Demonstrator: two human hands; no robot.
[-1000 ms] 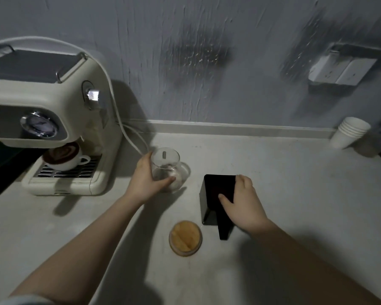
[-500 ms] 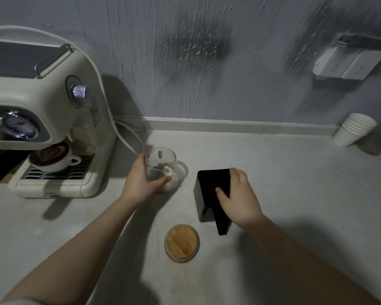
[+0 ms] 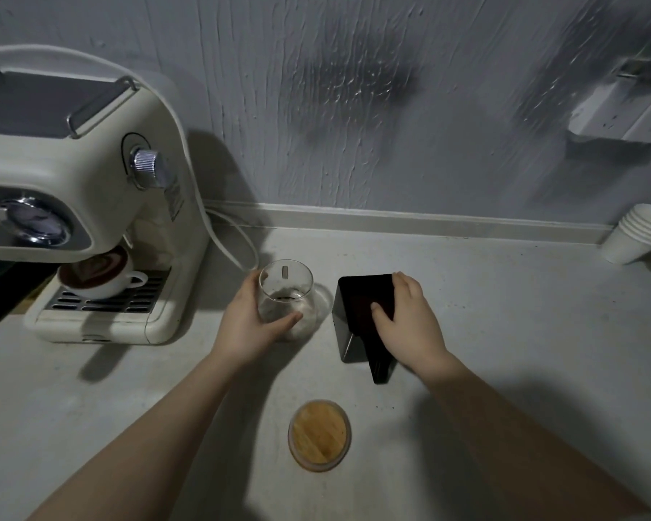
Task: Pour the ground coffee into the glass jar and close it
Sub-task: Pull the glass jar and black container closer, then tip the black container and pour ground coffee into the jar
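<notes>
Spillage likely: jar [image 3: 285, 295] mouth narrow, black container [image 3: 365, 314] wide. Left hand [image 3: 252, 325] wrapped round jar, right hand [image 3: 410, 325] clasping container mid-counter [image 3: 504, 314]. Lid [image 3: 319, 435] off, near front edge.

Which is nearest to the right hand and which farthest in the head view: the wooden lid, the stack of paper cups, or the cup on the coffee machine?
From the right hand, which rests on the black container:
1. Wooden lid, on the counter just below and left of it.
2. Stack of paper cups, far right by the wall.
3. Cup on the coffee machine, far left on its drip tray.
</notes>
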